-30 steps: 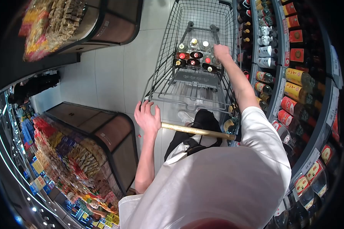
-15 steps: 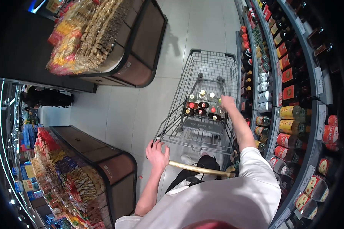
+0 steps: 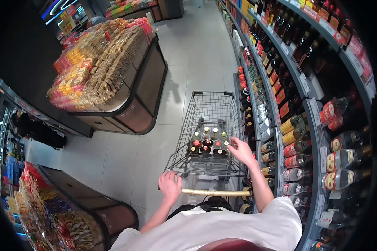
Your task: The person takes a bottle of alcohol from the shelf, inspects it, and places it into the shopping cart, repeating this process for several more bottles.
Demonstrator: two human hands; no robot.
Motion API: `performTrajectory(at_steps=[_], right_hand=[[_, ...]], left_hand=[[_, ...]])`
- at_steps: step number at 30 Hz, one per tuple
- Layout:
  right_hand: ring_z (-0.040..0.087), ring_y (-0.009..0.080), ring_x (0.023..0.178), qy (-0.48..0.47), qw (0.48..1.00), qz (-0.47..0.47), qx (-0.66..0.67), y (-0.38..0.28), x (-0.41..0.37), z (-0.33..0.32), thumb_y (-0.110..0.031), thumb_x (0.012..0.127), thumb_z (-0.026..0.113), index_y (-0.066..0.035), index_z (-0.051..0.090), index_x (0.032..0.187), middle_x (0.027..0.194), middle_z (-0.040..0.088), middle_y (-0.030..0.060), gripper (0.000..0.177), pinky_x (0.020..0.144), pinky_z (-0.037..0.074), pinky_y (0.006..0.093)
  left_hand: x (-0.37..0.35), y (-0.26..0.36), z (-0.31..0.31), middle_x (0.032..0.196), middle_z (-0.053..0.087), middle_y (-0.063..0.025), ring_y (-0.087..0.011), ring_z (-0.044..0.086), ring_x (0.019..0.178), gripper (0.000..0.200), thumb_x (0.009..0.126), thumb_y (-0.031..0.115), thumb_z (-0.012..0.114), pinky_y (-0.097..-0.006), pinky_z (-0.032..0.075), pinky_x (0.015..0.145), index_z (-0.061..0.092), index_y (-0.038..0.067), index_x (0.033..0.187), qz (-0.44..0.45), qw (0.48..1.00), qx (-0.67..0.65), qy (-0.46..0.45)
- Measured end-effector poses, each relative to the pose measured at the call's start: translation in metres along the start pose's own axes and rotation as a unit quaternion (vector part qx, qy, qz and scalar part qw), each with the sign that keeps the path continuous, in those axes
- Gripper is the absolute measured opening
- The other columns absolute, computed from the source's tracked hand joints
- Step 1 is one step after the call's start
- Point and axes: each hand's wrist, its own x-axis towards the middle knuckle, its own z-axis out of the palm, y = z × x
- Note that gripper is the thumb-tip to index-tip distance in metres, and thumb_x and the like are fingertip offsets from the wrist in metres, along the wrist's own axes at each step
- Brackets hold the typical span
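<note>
A wire shopping cart point(image 3: 184, 138) stands in front of me, with several bottles point(image 3: 206, 142) upright in its rear part, their caps white, red, yellow and dark. My right hand point(image 3: 241, 151) is over the cart's right side beside the bottles, its thumb and fingers apart with nothing between them. At the left end of the cart's tan handle bar point(image 3: 218, 193), my left hand point(image 3: 170, 184) rests with slightly curled, spread fingers and holds nothing that I can see.
Shelves of bottles point(image 3: 295, 162) run close along the right. Display counters with packaged goods point(image 3: 113, 62) stand at the upper left and lower left point(image 3: 63, 209). Tiled floor point(image 3: 188, 54) stretches ahead between counter and shelves. A person in dark clothes point(image 3: 40, 131) is at the far left.
My view has tilted up and shows more of the aisle. My right hand has drawn back from the bottles and its fingers have opened. The cart appears lower in view.
</note>
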Motion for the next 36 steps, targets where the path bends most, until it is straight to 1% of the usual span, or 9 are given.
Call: performTrajectory(at_steps=[3, 5, 6, 7, 9, 14, 17, 27, 36], right_hand=[[0.075, 0.0355, 0.106, 0.086, 0.994, -0.012, 0.068, -0.009, -0.082, 0.016, -0.03, 0.095, 0.075, -0.002, 0.067, 0.133, 0.118, 0.076, 0.0197, 0.048, 0.095, 0.058, 0.0456], [0.074, 0.0354, 0.108, 0.151, 0.988, 0.014, -0.003, -0.03, -0.138, 0.025, -0.027, 0.095, 0.074, -0.001, 0.069, 0.129, 0.12, 0.076, 0.0194, 0.043, 0.098, 0.057, 0.045], [0.071, 0.0349, 0.114, 0.174, 0.984, 0.023, -0.039, -0.029, -0.159, 0.035, -0.027, 0.095, 0.074, -0.001, 0.07, 0.125, 0.118, 0.075, 0.0186, 0.039, 0.103, 0.054, 0.0424], [0.067, 0.0338, 0.121, 0.175, 0.98, 0.057, -0.074, -0.025, -0.177, 0.045, -0.029, 0.095, 0.073, -0.002, 0.072, 0.121, 0.116, 0.075, 0.017, 0.037, 0.112, 0.047, 0.0454], [0.061, 0.035, 0.129, 0.217, 0.964, 0.061, -0.142, -0.018, -0.212, 0.068, -0.032, 0.096, 0.072, -0.003, 0.073, 0.119, 0.118, 0.074, 0.0163, 0.037, 0.12, 0.035, 0.0547], [0.048, 0.0376, 0.144, 0.263, 0.935, 0.079, -0.224, 0.004, -0.243, 0.122, -0.037, 0.101, 0.066, -0.004, 0.074, 0.122, 0.135, 0.067, 0.0164, 0.04, 0.125, 0.022, 0.0653], [0.047, 0.0385, 0.145, 0.283, 0.927, 0.086, -0.232, 0.0, -0.242, 0.131, -0.036, 0.101, 0.065, -0.004, 0.074, 0.12, 0.138, 0.065, 0.0167, 0.038, 0.125, 0.021, 0.0657], [0.052, 0.0365, 0.138, 0.303, 0.915, 0.057, -0.259, -0.001, -0.254, 0.14, -0.032, 0.1, 0.067, -0.006, 0.075, 0.109, 0.126, 0.068, 0.014, 0.028, 0.122, 0.027, 0.0647], [0.048, 0.0386, 0.142, 0.315, 0.915, 0.052, -0.248, 0.003, -0.275, 0.155, -0.033, 0.101, 0.067, -0.004, 0.074, 0.114, 0.132, 0.065, 0.0166, 0.032, 0.124, 0.023, 0.0673]], left_hand=[[0.001, -0.004, -0.006, 0.108, 0.076, -0.0096, -0.03, 0.066, 0.114, 0.022, 0.093, 0.026, 0.068, -0.0461, 0.045, 0.107, 0.077, 0.009, 0.103, 0.046, 0.998, -0.043, -0.003], [-0.007, -0.012, -0.013, 0.102, 0.077, -0.0095, -0.0287, 0.068, 0.107, 0.021, 0.092, 0.025, 0.068, -0.0451, 0.046, 0.106, 0.077, 0.008, 0.102, 0.08, 0.994, -0.074, -0.019], [-0.009, -0.018, -0.016, 0.097, 0.076, -0.0091, -0.0284, 0.069, 0.099, 0.022, 0.093, 0.026, 0.068, -0.0454, 0.048, 0.103, 0.077, 0.008, 0.101, 0.138, 0.987, -0.081, -0.023], [-0.01, -0.023, -0.018, 0.092, 0.076, -0.0087, -0.0281, 0.07, 0.092, 0.022, 0.093, 0.027, 0.069, -0.0457, 0.05, 0.1, 0.077, 0.008, 0.101, 0.198, 0.976, -0.087, -0.028], [-0.012, -0.031, -0.02, 0.085, 0.074, -0.0103, -0.03, 0.07, 0.085, 0.023, 0.096, 0.027, 0.068, -0.0473, 0.051, 0.096, 0.077, 0.007, 0.098, 0.235, 0.966, -0.098, -0.044], [-0.013, -0.038, -0.027, 0.069, 0.068, -0.015, -0.0342, 0.067, 0.069, 0.029, 0.099, 0.026, 0.065, -0.0471, 0.052, 0.088, 0.069, 0.007, 0.077, 0.278, 0.953, -0.085, -0.084], [-0.015, -0.041, -0.027, 0.066, 0.066, -0.0153, -0.0345, 0.067, 0.066, 0.032, 0.099, 0.026, 0.065, -0.0471, 0.052, 0.086, 0.066, 0.008, 0.073, 0.291, 0.95, -0.098, -0.053], [-0.03, -0.053, -0.027, 0.065, 0.066, -0.0141, -0.0336, 0.067, 0.067, 0.031, 0.099, 0.025, 0.066, -0.0478, 0.051, 0.084, 0.065, 0.008, 0.073, 0.3, 0.946, -0.119, -0.032], [-0.05, -0.057, -0.043, 0.067, 0.067, -0.0147, -0.0335, 0.067, 0.068, 0.031, 0.1, 0.026, 0.063, -0.0491, 0.052, 0.084, 0.066, 0.007, 0.076, 0.307, 0.944, -0.104, -0.059]])
